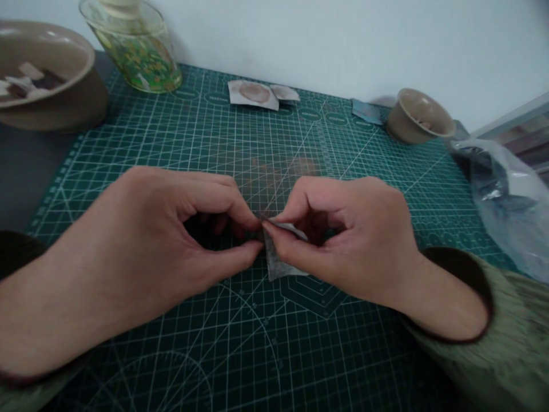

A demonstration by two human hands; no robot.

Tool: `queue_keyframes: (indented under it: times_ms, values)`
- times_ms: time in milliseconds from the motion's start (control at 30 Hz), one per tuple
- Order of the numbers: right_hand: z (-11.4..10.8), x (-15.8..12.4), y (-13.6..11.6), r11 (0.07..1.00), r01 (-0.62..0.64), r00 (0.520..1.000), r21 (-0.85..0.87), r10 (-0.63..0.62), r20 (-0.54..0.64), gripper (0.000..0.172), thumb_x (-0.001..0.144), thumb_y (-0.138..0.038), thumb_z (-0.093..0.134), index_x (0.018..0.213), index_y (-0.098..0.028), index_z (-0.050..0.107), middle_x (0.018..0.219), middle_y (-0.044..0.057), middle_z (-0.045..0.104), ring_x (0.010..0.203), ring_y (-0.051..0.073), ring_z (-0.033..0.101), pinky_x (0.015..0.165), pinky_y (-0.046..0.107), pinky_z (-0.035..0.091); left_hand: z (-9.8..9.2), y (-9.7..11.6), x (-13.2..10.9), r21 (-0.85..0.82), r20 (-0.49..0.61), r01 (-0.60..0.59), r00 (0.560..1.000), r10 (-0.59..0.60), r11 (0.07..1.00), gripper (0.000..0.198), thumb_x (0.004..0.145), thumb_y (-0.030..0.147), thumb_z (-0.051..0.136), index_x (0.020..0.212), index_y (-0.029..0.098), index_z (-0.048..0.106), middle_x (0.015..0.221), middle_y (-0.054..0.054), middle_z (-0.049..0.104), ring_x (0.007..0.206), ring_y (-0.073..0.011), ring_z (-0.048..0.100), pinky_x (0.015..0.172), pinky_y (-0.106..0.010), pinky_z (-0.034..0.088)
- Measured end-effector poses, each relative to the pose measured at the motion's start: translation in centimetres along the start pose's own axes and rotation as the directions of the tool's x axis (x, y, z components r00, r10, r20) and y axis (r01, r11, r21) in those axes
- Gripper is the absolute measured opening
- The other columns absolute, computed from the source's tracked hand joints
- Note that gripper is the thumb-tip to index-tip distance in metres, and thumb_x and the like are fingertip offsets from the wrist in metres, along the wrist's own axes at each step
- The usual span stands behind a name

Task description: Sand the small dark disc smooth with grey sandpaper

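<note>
My left hand (184, 223) is closed in a pinch, thumb against forefinger. Whatever sits between those fingertips is small and mostly hidden. Pressed right up to it, my right hand (343, 234) grips a folded piece of sandpaper (281, 266), grey and speckled on one side with a pale side showing at the fold. The fingertips of both hands meet at the sandpaper's upper left corner, above a green cutting mat (240, 332). Brownish dust (304, 166) lies on the mat just beyond the hands.
A large brown bowl (86, 97) with small pieces in it stands at the far left, beside a glass jar (150, 63). Along the back lie pale sheets (255, 94) and a bluish sheet (366, 111). A small bowl (412, 123) and a clear plastic bag (510, 200) are at right.
</note>
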State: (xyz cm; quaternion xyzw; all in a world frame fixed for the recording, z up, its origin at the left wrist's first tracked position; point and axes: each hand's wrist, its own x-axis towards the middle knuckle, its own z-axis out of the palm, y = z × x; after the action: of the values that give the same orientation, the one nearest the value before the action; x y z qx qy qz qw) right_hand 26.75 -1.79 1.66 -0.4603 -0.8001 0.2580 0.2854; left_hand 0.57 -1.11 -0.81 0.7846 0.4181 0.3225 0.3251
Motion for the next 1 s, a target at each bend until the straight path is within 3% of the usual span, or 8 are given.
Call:
queue_keyframes:
  times_ms: [167, 500, 1000]
  values:
    - [-0.14, -0.23, -0.17, 1.000, 0.009, 1.000, -0.024, -0.009, 0.016, 0.017, 0.100, -0.020, 0.086, 0.087, -0.027, 0.078, 0.066, -0.010, 0.069, 0.051, 0.010, 0.055, 0.054, 0.032, 0.035, -0.13, 0.02, 0.02, 0.039, 0.004, 0.018, 1.000, -0.018, 0.999, 0.019, 0.106, 0.032, 0.086, 0.087, 0.030, 0.087, 0.079, 0.007, 0.080, 0.063, -0.0112, 0.066, 0.058, -0.025, 0.044]
    - [-0.22, -0.17, 0.02, 1.000, 0.015, 0.999, 0.012, -0.015, 0.043, 0.024, 0.100, -0.018, 0.088, 0.085, -0.027, 0.072, 0.062, -0.012, 0.064, 0.047, 0.009, 0.051, 0.050, 0.031, 0.032, -0.06, -0.28, -0.02, 0.016, -0.013, -0.017, 1.000, 0.018, 1.000, 0.016, 0.106, 0.033, 0.091, 0.090, 0.036, 0.089, 0.082, 0.009, 0.083, 0.065, -0.0128, 0.070, 0.056, -0.027, 0.047]
    - [-0.23, -0.15, -0.04, 1.000, -0.018, 0.999, -0.008, 0.018, 0.028, 0.021, 0.101, -0.019, 0.089, 0.085, -0.028, 0.076, 0.064, -0.011, 0.066, 0.049, 0.010, 0.054, 0.056, 0.031, 0.041, 0.02, -0.45, 0.10, 0.049, -0.013, -0.043, 0.999, 0.044, 0.998, 0.020, 0.109, 0.039, 0.087, 0.089, 0.038, 0.088, 0.082, 0.007, 0.084, 0.063, -0.0151, 0.070, 0.054, -0.030, 0.050]
